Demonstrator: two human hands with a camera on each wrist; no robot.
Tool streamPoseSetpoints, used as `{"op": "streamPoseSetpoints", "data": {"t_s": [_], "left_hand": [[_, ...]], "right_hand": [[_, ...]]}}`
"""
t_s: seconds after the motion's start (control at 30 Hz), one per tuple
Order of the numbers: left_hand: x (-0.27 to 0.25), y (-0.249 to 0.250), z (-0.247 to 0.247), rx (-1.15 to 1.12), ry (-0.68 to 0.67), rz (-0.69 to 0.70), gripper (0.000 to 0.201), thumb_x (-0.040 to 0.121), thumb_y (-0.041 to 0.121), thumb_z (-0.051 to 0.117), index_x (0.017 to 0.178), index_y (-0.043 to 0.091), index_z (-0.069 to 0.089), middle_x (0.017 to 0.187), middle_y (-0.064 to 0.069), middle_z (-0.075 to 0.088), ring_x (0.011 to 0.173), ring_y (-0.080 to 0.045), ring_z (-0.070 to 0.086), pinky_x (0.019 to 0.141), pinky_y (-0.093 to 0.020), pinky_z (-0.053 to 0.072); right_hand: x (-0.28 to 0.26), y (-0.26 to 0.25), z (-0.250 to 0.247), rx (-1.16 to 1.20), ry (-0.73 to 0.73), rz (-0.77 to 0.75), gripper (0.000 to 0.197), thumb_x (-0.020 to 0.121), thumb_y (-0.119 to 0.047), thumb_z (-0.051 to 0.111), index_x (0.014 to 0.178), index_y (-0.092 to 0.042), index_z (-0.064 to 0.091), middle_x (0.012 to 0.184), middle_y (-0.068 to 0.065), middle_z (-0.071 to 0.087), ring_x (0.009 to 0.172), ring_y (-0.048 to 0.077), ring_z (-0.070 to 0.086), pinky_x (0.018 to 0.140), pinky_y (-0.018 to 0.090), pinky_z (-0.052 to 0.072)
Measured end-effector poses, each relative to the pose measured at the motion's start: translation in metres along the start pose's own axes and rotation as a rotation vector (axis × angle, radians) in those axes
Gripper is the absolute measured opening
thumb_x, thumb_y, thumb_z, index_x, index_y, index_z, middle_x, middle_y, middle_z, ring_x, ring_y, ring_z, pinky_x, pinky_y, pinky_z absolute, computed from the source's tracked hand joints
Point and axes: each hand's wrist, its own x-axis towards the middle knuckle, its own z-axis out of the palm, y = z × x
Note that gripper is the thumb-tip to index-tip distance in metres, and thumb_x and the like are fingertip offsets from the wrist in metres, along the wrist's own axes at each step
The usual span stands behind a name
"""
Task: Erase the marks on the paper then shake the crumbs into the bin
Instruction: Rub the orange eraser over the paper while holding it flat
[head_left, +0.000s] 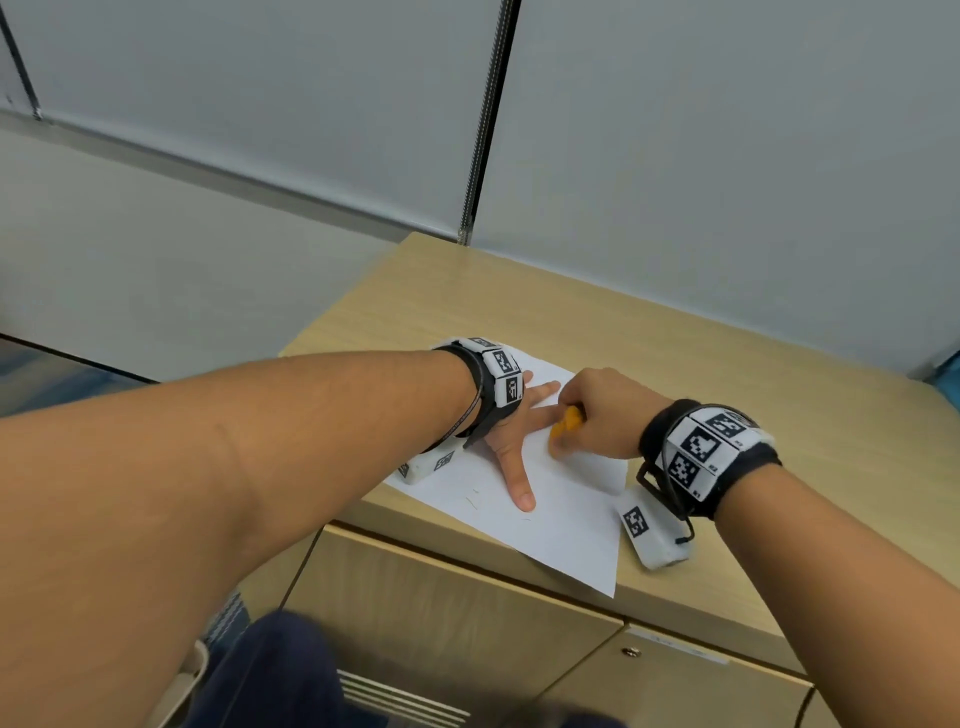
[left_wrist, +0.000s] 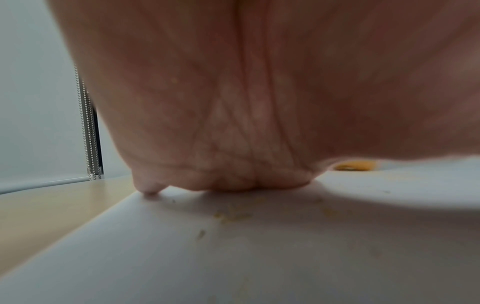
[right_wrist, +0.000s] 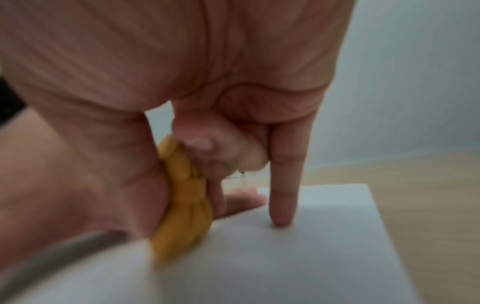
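Note:
A white sheet of paper (head_left: 561, 525) lies on the wooden cabinet top (head_left: 675, 353). My left hand (head_left: 511, 431) lies flat on it with fingers spread, pressing it down. My right hand (head_left: 597, 410) grips a yellow-orange eraser (head_left: 567, 422) and holds its tip against the paper just right of the left fingers. In the right wrist view the eraser (right_wrist: 182, 197) sits between thumb and curled fingers, while the little finger (right_wrist: 283, 195) points down onto the paper (right_wrist: 311, 257). Yellow crumbs (left_wrist: 231, 216) dot the paper (left_wrist: 182, 257) under my left palm (left_wrist: 233, 102). No bin is in view.
The paper's near corner hangs slightly over the cabinet's front edge (head_left: 519, 566). Grey blinds with a bead chain (head_left: 480, 135) stand behind the cabinet. Cabinet doors (head_left: 467, 623) are below, and my dark trouser leg (head_left: 275, 670) is at the bottom.

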Motion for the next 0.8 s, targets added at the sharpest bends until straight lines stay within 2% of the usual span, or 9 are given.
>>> {"op": "streamPoseSetpoints", "data": {"t_s": [0.1, 0.17, 0.23, 0.3, 0.37, 0.47, 0.6, 0.73, 0.8], "left_hand": [[0.0003, -0.0031, 0.0011, -0.011, 0.005, 0.001, 0.14, 0.038, 0.096, 0.059, 0.148, 0.052, -0.013, 0.159, 0.005, -0.031, 0.147, -0.036, -0.021, 0.114, -0.063, 0.001], [-0.0007, -0.0023, 0.0004, 0.012, 0.018, 0.014, 0.134, 0.048, 0.092, 0.062, 0.149, 0.048, -0.014, 0.16, 0.004, -0.029, 0.148, -0.035, -0.018, 0.114, -0.063, 0.001], [0.0005, -0.0013, -0.0002, 0.04, 0.032, 0.021, 0.134, 0.051, 0.092, 0.061, 0.15, 0.046, -0.015, 0.16, 0.004, -0.028, 0.148, -0.034, -0.017, 0.114, -0.063, 0.0], [0.0021, -0.0026, 0.0, 0.033, 0.025, 0.012, 0.132, 0.05, 0.092, 0.061, 0.15, 0.048, -0.013, 0.159, 0.004, -0.03, 0.148, -0.035, -0.019, 0.114, -0.063, -0.001], [0.0014, -0.004, 0.0016, 0.02, 0.017, 0.012, 0.132, 0.049, 0.093, 0.061, 0.15, 0.05, -0.012, 0.159, 0.004, -0.031, 0.148, -0.036, -0.019, 0.114, -0.063, -0.001], [0.0034, -0.0033, 0.0018, 0.041, 0.035, 0.025, 0.136, 0.046, 0.095, 0.059, 0.149, 0.047, -0.016, 0.16, 0.006, -0.029, 0.148, -0.034, -0.018, 0.114, -0.063, -0.003], [0.0042, -0.0034, 0.0011, 0.016, -0.006, 0.011, 0.134, 0.045, 0.094, 0.06, 0.148, 0.052, -0.015, 0.158, 0.003, -0.032, 0.146, -0.037, -0.023, 0.115, -0.064, -0.003], [0.004, -0.0029, 0.0012, 0.043, -0.003, 0.005, 0.137, 0.044, 0.096, 0.057, 0.148, 0.049, -0.018, 0.159, 0.008, -0.031, 0.148, -0.032, -0.019, 0.113, -0.065, -0.003], [0.0061, -0.0053, 0.0018, 0.03, 0.003, -0.005, 0.136, 0.045, 0.095, 0.059, 0.148, 0.05, -0.017, 0.159, 0.007, -0.031, 0.148, -0.034, -0.02, 0.113, -0.065, -0.002]], "right_hand": [[-0.0036, -0.0031, -0.0039, 0.076, -0.201, -0.057, 0.027, 0.078, -0.036, 0.084, 0.077, -0.013, 0.072, 0.061, -0.005, 0.061, 0.053, 0.011, 0.056, 0.058, 0.027, 0.049], [-0.0006, -0.0019, -0.0022, 0.045, -0.083, -0.02, 0.024, 0.081, -0.034, 0.08, 0.07, -0.017, 0.067, 0.064, -0.001, 0.064, 0.056, 0.013, 0.058, 0.06, 0.028, 0.049], [0.0011, -0.0006, 0.0029, 0.029, 0.059, 0.006, 0.028, 0.082, -0.029, 0.076, 0.063, -0.018, 0.059, 0.064, -0.002, 0.058, 0.061, 0.017, 0.055, 0.057, 0.028, 0.044], [0.0007, 0.0005, 0.0029, 0.069, -0.044, -0.039, 0.025, 0.081, -0.031, 0.08, 0.07, -0.013, 0.066, 0.061, -0.007, 0.056, 0.058, 0.015, 0.055, 0.057, 0.027, 0.045], [-0.0007, -0.0009, 0.0003, 0.105, -0.131, -0.048, 0.024, 0.08, -0.034, 0.082, 0.072, -0.016, 0.07, 0.06, -0.009, 0.057, 0.053, 0.012, 0.055, 0.056, 0.028, 0.048], [0.0029, -0.0016, 0.0016, 0.023, 0.036, 0.002, 0.03, 0.083, -0.03, 0.077, 0.063, -0.018, 0.057, 0.064, -0.004, 0.055, 0.057, 0.013, 0.051, 0.056, 0.027, 0.042], [0.0019, -0.0021, -0.0048, 0.069, -0.178, -0.031, 0.028, 0.079, -0.037, 0.083, 0.081, -0.011, 0.072, 0.067, 0.0, 0.062, 0.054, 0.013, 0.056, 0.059, 0.028, 0.048], [0.0053, -0.0015, -0.0027, 0.004, 0.014, 0.034, 0.026, 0.08, -0.03, 0.077, 0.066, -0.016, 0.059, 0.067, -0.001, 0.059, 0.064, 0.018, 0.056, 0.059, 0.028, 0.045], [0.0032, -0.0013, -0.0043, 0.022, -0.086, -0.004, 0.026, 0.079, -0.032, 0.081, 0.067, -0.018, 0.063, 0.064, -0.005, 0.057, 0.059, 0.014, 0.055, 0.058, 0.027, 0.045]]}}
